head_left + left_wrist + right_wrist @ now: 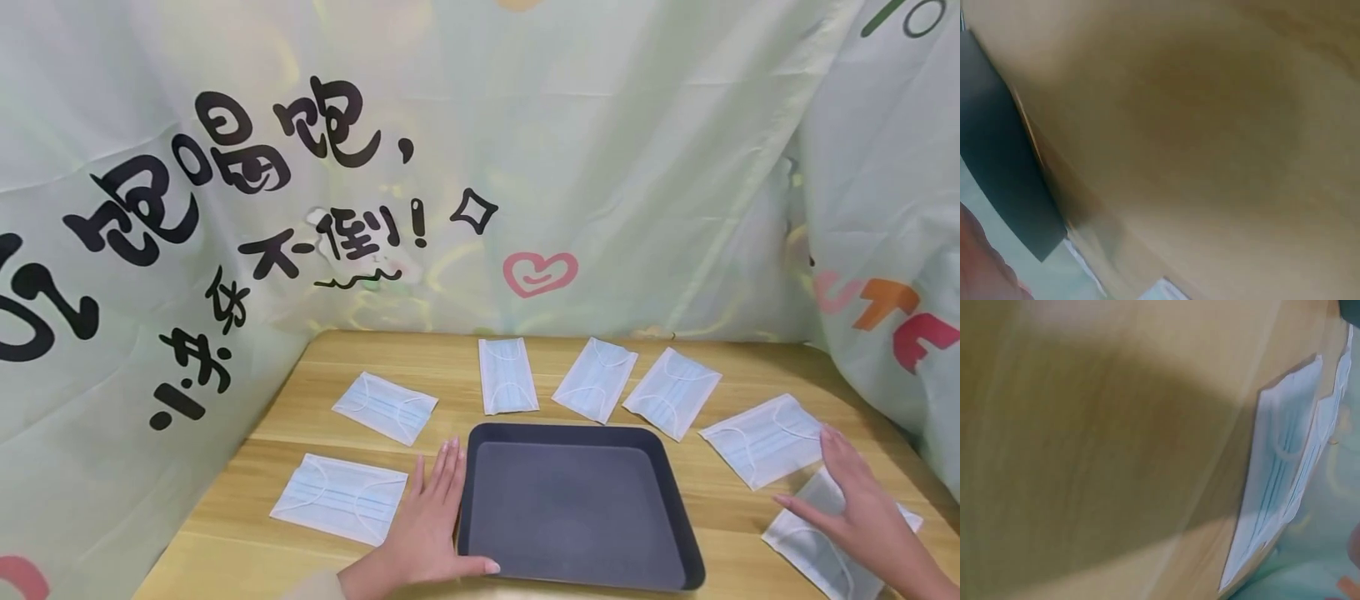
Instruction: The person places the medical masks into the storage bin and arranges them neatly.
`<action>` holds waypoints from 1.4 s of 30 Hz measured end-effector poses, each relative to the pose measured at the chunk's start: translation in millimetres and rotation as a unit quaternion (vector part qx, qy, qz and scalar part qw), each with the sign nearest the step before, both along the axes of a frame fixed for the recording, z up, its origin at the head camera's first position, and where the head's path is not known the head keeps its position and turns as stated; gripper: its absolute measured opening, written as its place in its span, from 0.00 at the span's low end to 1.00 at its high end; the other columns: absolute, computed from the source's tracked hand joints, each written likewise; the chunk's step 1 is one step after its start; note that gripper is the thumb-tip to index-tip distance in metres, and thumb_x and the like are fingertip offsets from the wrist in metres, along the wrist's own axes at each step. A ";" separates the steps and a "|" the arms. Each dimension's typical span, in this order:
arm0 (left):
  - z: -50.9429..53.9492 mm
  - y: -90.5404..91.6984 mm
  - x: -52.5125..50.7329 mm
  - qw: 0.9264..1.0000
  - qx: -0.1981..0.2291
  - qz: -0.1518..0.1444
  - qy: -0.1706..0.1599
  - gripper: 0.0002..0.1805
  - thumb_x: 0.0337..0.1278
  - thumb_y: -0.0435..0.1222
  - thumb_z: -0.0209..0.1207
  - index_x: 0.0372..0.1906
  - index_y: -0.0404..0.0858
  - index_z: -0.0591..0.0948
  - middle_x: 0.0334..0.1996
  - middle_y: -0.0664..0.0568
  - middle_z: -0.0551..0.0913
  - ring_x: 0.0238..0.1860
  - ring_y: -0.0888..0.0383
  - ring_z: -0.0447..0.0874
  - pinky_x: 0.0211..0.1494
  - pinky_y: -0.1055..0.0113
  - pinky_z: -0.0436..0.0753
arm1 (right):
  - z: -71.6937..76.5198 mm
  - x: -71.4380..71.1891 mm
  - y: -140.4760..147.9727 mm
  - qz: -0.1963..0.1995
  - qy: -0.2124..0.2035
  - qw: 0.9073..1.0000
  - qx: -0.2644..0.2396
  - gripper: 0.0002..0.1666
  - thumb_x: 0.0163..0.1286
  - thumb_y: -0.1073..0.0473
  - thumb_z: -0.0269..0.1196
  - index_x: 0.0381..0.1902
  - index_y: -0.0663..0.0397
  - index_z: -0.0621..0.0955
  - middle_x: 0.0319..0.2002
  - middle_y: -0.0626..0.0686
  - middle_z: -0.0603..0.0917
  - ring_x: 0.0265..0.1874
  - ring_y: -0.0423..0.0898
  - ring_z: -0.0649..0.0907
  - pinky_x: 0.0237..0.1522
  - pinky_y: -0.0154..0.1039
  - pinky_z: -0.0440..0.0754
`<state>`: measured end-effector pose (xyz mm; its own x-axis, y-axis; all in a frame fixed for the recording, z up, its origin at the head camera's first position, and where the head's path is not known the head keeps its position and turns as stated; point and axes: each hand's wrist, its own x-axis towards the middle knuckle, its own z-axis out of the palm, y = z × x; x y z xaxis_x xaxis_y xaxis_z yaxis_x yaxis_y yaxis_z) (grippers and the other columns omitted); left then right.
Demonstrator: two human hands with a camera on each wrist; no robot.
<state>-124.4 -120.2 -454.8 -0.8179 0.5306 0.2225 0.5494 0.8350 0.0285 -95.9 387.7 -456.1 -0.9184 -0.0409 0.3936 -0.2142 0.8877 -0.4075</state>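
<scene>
The left hand [431,525], its fingers straight, is being rested along the left rim of a dark rectangular tray [577,508], thumb over the near corner; nothing is being gripped. The right hand [862,508], fingers extended and thumb apart, is being held over a pleated face mask [806,542], fingertips beside a second mask [765,442]; contact cannot be told. The tray could be skewed by left-hand pressure, or masks creased by a low right-hand sweep. Five more masks [508,375], two left of the tray, three beyond, are being borne by the wood-grain table [232,508], itself being enclosed by printed curtains [675,208].
</scene>
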 end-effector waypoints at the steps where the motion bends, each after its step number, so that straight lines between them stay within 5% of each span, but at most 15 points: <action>1: -1.2 0.2 0.5 1.000 -0.007 -0.003 0.007 0.70 0.31 0.79 0.46 0.71 0.30 0.48 0.73 0.38 0.45 0.74 0.45 0.45 0.72 0.56 0.22 | -0.5 0.5 2.2 -0.010 -0.008 1.000 0.001 0.61 0.57 0.51 0.67 0.70 0.70 0.40 0.71 0.68 0.36 0.72 0.59 0.36 0.70 0.54 0.28; 13: -10.3 4.9 4.2 1.000 -0.021 -0.009 -0.006 0.71 0.31 0.82 0.37 0.71 0.30 0.48 0.73 0.38 0.45 0.74 0.46 0.44 0.69 0.64 0.14 | -18.5 3.7 36.2 -0.067 0.013 0.998 0.002 0.52 0.62 0.51 0.63 0.64 0.83 0.50 0.62 0.84 0.50 0.68 0.70 0.45 0.72 0.52 0.33; 16: -12.0 4.8 4.8 1.000 -0.016 -0.007 -0.016 0.71 0.30 0.82 0.37 0.71 0.29 0.48 0.73 0.38 0.45 0.74 0.46 0.43 0.68 0.68 0.14 | -23.1 4.4 42.4 -0.102 -0.017 0.995 0.010 0.54 0.63 0.47 0.61 0.64 0.85 0.49 0.63 0.83 0.48 0.68 0.72 0.44 0.71 0.57 0.35; 22: -12.6 3.5 5.7 1.000 -0.005 -0.013 -0.025 0.71 0.31 0.82 0.37 0.71 0.28 0.49 0.72 0.36 0.48 0.73 0.45 0.46 0.68 0.75 0.17 | -35.4 4.7 54.3 -0.192 -0.150 0.970 0.007 0.62 0.63 0.35 0.55 0.65 0.80 0.38 0.66 0.77 0.34 0.66 0.73 0.40 0.64 0.68 0.41; 27: -12.1 1.7 6.0 0.999 0.003 -0.019 -0.033 0.70 0.33 0.81 0.37 0.70 0.27 0.51 0.72 0.35 0.48 0.73 0.43 0.48 0.68 0.76 0.18 | -36.5 3.1 60.3 -0.225 -0.187 0.956 0.015 0.61 0.64 0.30 0.50 0.64 0.83 0.46 0.63 0.81 0.46 0.64 0.74 0.50 0.63 0.67 0.50; 33: -12.6 -0.3 5.8 0.999 0.016 -0.025 -0.038 0.69 0.34 0.81 0.39 0.70 0.27 0.51 0.72 0.34 0.48 0.72 0.42 0.48 0.68 0.78 0.18 | -30.1 -2.4 60.7 -0.267 -0.258 0.928 -0.005 0.61 0.62 0.27 0.48 0.65 0.79 0.50 0.61 0.80 0.54 0.57 0.76 0.58 0.58 0.68 0.59; 42: -13.5 -0.4 6.0 0.998 0.023 -0.024 -0.045 0.70 0.33 0.81 0.39 0.70 0.27 0.51 0.72 0.35 0.48 0.73 0.42 0.47 0.67 0.78 0.18 | -34.4 -10.5 67.8 -0.248 -0.244 0.937 0.005 0.50 0.63 0.40 0.59 0.57 0.84 0.59 0.52 0.81 0.60 0.51 0.75 0.61 0.53 0.68 0.63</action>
